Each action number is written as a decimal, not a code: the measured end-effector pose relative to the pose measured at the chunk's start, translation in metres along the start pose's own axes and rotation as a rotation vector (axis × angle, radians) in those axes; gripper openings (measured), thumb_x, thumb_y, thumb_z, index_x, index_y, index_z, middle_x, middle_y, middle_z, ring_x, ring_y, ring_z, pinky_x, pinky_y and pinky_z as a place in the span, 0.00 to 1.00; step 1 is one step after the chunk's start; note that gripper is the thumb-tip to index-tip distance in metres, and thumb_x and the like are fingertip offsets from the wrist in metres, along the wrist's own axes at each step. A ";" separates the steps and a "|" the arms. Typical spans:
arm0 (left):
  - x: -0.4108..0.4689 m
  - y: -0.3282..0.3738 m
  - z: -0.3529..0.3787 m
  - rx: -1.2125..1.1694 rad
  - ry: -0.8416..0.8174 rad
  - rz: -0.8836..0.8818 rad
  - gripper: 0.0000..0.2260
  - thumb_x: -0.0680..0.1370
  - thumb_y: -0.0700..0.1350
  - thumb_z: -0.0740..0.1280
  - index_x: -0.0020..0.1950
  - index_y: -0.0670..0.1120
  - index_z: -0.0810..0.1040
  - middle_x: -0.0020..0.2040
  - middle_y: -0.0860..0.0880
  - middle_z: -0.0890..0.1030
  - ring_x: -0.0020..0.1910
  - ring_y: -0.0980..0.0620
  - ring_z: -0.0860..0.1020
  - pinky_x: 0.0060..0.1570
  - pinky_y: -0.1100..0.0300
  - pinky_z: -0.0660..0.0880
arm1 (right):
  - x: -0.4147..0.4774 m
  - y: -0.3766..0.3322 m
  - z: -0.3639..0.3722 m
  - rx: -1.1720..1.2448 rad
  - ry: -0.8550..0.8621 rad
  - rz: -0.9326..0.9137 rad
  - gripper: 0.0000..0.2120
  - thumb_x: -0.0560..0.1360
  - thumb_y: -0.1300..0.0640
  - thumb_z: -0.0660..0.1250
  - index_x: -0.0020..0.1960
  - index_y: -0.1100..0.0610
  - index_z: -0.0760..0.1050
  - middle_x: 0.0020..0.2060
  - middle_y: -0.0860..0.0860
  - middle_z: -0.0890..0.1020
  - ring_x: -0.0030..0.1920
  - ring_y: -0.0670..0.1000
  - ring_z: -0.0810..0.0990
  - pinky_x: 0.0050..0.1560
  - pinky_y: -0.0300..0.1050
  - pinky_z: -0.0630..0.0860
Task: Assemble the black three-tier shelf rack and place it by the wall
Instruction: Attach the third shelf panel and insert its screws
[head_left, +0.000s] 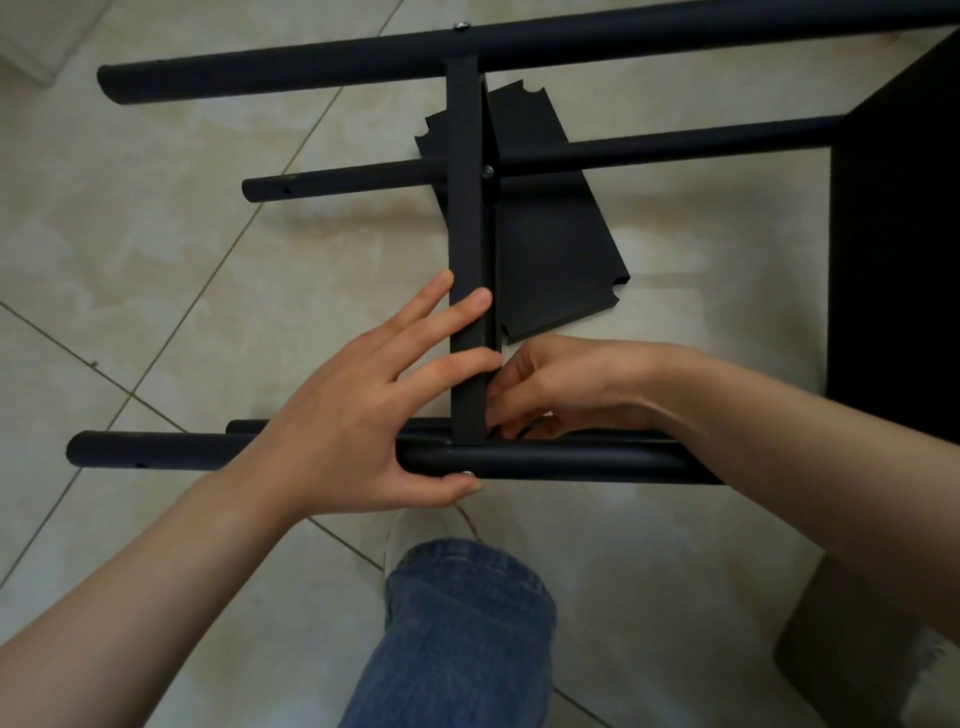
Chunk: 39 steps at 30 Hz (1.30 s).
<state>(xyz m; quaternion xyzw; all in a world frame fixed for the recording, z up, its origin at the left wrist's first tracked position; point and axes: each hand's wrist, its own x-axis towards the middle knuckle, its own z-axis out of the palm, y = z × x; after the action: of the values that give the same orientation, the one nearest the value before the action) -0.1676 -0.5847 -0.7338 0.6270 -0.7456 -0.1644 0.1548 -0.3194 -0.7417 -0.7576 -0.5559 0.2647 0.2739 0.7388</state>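
I was fastening the middle shelf (467, 208) to the near pole (571, 462) of the rack (623, 39), which lay on its side on the floor (182, 260) across the middle of the frame. My left hand (353, 415) clamped that pole, thumb under it by a screw head (467, 473), fingers flat across the shelf edge. My right hand (561, 384) curled in close behind the joint. Whether it pinched a nut or a tool I couldn't tell — the shelf hid it. Next, I judged, came tightening, then fitting the loose panel (556, 244) lying beneath. The rack's right end ran out of frame.
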 end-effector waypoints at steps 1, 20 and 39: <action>0.000 0.000 0.000 -0.002 0.000 0.001 0.34 0.72 0.63 0.71 0.72 0.47 0.73 0.82 0.46 0.59 0.82 0.44 0.52 0.70 0.47 0.69 | 0.001 0.000 0.000 -0.003 0.007 0.011 0.05 0.77 0.61 0.69 0.46 0.60 0.83 0.37 0.51 0.84 0.39 0.46 0.80 0.42 0.37 0.76; 0.000 0.000 0.001 -0.011 -0.007 -0.007 0.33 0.72 0.63 0.71 0.72 0.46 0.74 0.82 0.46 0.59 0.82 0.44 0.52 0.70 0.49 0.69 | 0.002 0.000 0.004 0.015 0.013 0.001 0.05 0.77 0.61 0.69 0.43 0.60 0.82 0.36 0.50 0.83 0.40 0.46 0.79 0.50 0.42 0.74; -0.002 -0.001 0.001 -0.003 0.001 0.007 0.36 0.73 0.63 0.71 0.76 0.47 0.70 0.82 0.46 0.58 0.82 0.45 0.51 0.70 0.47 0.70 | 0.005 0.005 0.001 0.101 -0.037 0.001 0.07 0.77 0.62 0.70 0.40 0.59 0.82 0.34 0.50 0.84 0.34 0.45 0.80 0.40 0.36 0.76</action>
<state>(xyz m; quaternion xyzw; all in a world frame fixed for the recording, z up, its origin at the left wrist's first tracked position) -0.1668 -0.5833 -0.7356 0.6244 -0.7474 -0.1645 0.1566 -0.3196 -0.7391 -0.7643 -0.5128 0.2647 0.2707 0.7705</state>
